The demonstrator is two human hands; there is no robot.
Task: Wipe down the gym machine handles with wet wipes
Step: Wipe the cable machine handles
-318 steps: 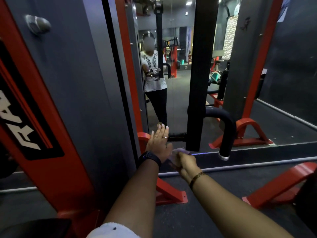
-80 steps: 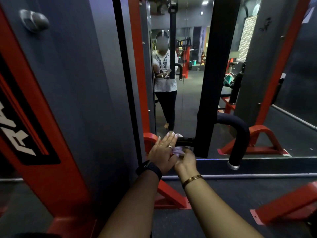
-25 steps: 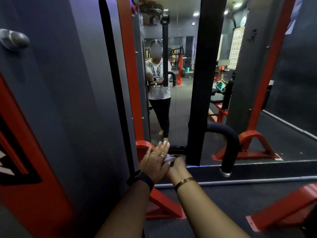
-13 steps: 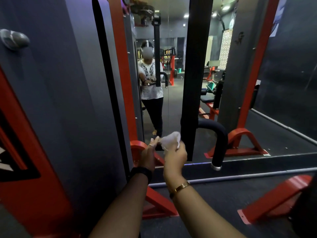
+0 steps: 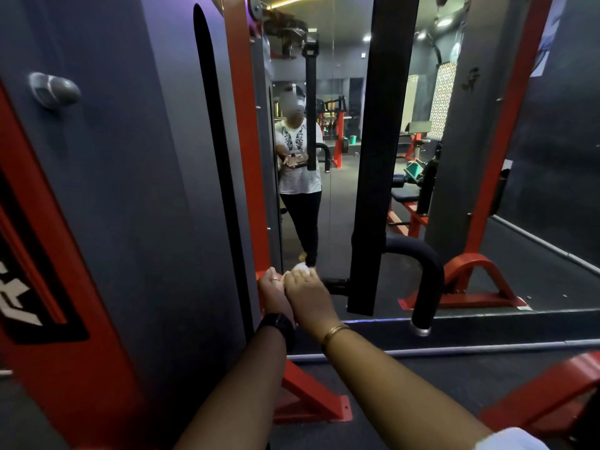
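Between red frame (image 5: pixel 242 157) and black upright (image 5: pixel 380 157), a white wet wipe (image 5: pixel 300 267) is gripped under the curled fingers (image 5: pixel 304 277) of the right hand (image 5: pixel 308 295) — only its far edge shows. The left hand (image 5: pixel 272 292) is pressed against the right one's left side, fingers bent; its hold cannot be told. The black handle bar (image 5: pixel 337 283) lies just right.
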